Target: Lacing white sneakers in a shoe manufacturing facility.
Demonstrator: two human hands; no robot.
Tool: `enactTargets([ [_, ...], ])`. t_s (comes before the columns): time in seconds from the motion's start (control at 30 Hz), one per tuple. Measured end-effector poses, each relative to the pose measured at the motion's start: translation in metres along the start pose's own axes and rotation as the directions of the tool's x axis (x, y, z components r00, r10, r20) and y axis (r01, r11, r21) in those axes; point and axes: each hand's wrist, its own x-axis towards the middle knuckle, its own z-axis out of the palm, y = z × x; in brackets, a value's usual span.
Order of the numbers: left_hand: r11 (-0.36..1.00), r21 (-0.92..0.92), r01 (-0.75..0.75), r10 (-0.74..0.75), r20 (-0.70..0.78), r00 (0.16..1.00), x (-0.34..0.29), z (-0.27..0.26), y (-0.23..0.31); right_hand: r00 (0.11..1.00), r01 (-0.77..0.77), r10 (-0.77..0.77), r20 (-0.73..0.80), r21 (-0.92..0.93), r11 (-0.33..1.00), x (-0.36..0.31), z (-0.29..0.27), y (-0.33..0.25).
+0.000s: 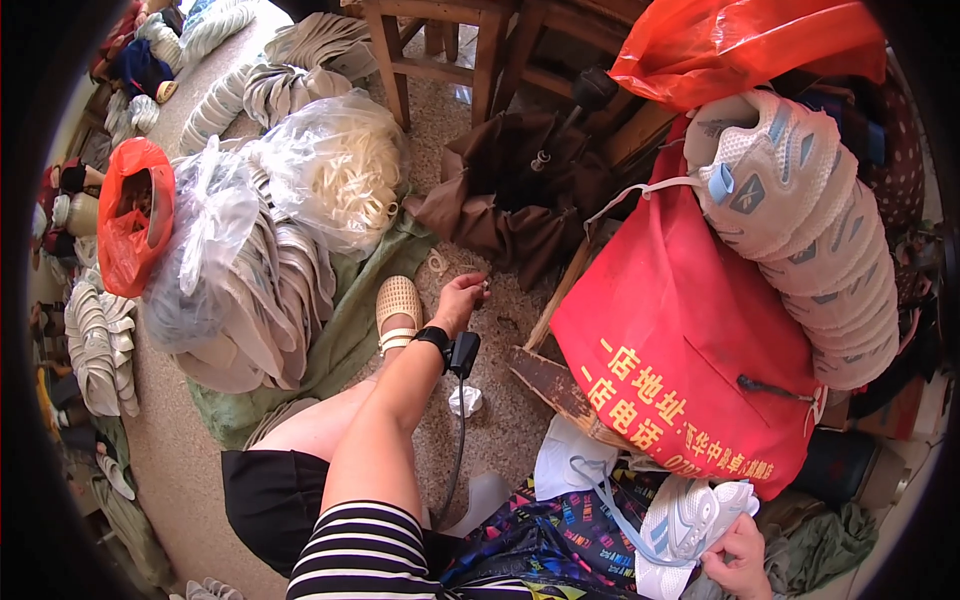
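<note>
Striped sleeve [362, 550] right up close, and beyond it the left hand [461, 303] hangs over the speckled floor [500, 375], fingers bunched together; whether they grip something small, I can't tell! Across to the right hand [738, 562], pinching a white shoe upper [672, 530] by its edge, just beside the patterned cloth [560, 530] with its small bright lettering. Above that, yellow characters run across a red cloth [650, 310], and along its right side, stacked shoe uppers [835, 245] show off a dark logo patch [747, 196].
</note>
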Motion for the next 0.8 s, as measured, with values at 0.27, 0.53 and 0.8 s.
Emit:
enactTargets([
  [0.27, 0.956, -0.252, 0.153, -0.157, 0.005, 0.988, -0.001, 0.001, 0.004, 1.0, 0.002, -0.002, -0.015, 0.018, 1.0, 0.001, 0.001, -0.002],
  [0.53, 0.899, -0.352, 0.26, -0.138, 0.334, 0.932, -0.012, -0.01, 0.019, 1.0, 0.017, -0.017, -0.002, -0.029, 0.999, 0.0, 0.001, 0.0],
  [0.8, 0.799, -0.446, 0.405, -0.233, 0.392, 0.89, -0.017, -0.008, 0.03, 0.999, -0.028, 0.027, 0.018, 0.037, 0.999, 0.002, 0.0, -0.002],
])
